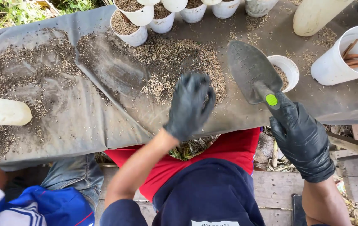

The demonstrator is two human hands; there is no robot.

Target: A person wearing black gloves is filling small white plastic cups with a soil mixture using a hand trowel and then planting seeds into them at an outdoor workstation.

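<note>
I see right hand gripping trowel, blade angled up-left over small white cup. Left hand blurred, seemingly loosely open, empty, on husk pile, the nearer hand.

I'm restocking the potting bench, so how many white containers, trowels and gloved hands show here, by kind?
White cups filled with husk mix at the top edge: 6
Small white cup beside the trowel: 1
White bucket holding brown sticks: 1
Trowel: 1
Black-gloved hands, left hand and right hand: 2
Total: 11
</note>
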